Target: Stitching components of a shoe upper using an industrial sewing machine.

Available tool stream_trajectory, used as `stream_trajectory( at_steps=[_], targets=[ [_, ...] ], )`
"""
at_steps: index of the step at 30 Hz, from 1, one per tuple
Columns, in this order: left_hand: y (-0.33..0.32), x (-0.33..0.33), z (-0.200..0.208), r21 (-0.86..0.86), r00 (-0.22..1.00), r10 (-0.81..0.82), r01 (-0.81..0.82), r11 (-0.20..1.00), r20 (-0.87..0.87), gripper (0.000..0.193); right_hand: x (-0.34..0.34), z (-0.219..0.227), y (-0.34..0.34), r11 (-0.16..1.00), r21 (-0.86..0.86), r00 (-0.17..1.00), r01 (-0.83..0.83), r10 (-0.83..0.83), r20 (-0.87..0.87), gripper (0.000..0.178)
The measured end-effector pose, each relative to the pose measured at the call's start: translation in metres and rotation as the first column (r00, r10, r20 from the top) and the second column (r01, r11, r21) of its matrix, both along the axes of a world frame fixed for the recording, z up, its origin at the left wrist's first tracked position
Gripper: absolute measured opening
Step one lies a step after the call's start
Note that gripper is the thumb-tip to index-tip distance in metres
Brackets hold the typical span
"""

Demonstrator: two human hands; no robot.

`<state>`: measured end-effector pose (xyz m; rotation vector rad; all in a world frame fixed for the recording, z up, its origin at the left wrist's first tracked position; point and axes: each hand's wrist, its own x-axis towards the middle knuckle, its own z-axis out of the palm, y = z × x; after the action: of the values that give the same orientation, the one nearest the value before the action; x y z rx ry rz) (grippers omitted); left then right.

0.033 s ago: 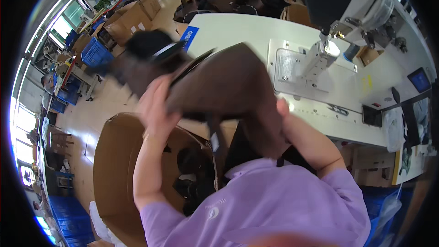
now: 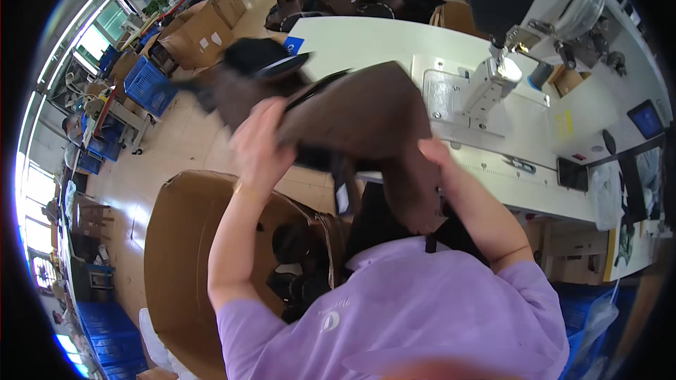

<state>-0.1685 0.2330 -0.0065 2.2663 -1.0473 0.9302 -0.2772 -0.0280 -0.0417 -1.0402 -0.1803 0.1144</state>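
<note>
A large dark brown leather-like piece (image 2: 355,116) is held up in front of me, over the near edge of the white sewing table (image 2: 352,41). Black parts and a dark strap (image 2: 343,186) with a white tag hang from it. My left hand (image 2: 262,146) is closed on its left side, where a black padded section (image 2: 260,56) sticks out, blurred. My right hand (image 2: 443,169) grips its right edge, the fingers partly hidden behind it. Below stands an open cardboard box (image 2: 179,253) with several black items (image 2: 296,260) inside.
At the right, a post-bed sewing machine (image 2: 486,88) stands on the table. Snips (image 2: 520,165) and a phone-like black device (image 2: 572,174) lie near the table's front edge. Beyond the table is a pile of brown and black pieces (image 2: 345,0). Blue crates (image 2: 149,86) and cartons (image 2: 193,35) stand at the left.
The brown piece and both hands have shifted slightly; the left hand and the piece moved a little to the right. Both hands keep their hold.
</note>
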Motion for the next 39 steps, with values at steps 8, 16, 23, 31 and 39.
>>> stream_trajectory(
  at_steps=[8, 16, 23, 31, 39],
  targets=[
    [-0.095, 0.141, -0.053, -0.319, 0.665, -0.439, 0.303, 0.898, -0.605, 0.044, -0.017, -0.009, -0.075, 0.956, 0.037, 0.945, 0.292, -0.283, -0.162, 0.037],
    [-0.106, 0.157, -0.09, 0.06, 0.888, 0.048, -0.023, 0.998, -0.458, 0.068, -0.041, 0.022, -0.08, 0.826, -0.201, 0.847, 0.526, -0.486, 0.216, 0.039],
    [-0.152, 0.202, -0.102, -0.014, 0.927, 0.133, -0.147, 0.989, -0.35, 0.04, -0.047, 0.014, -0.076, 0.855, -0.117, 0.861, 0.505, -0.488, 0.143, 0.044],
    [-0.1, 0.195, -0.091, -0.234, 0.964, 0.264, -0.264, 0.936, -0.032, 0.032, -0.054, 0.017, -0.076, 0.704, -0.324, 0.773, 0.633, -0.548, 0.319, 0.043],
    [-0.115, -0.075, -0.087, -0.8, -0.046, -0.808, 0.18, 0.572, -0.587, 0.059, -0.004, -0.003, -0.028, 0.238, -0.417, 0.463, 0.877, -0.191, 0.865, 0.048]
  ],
)
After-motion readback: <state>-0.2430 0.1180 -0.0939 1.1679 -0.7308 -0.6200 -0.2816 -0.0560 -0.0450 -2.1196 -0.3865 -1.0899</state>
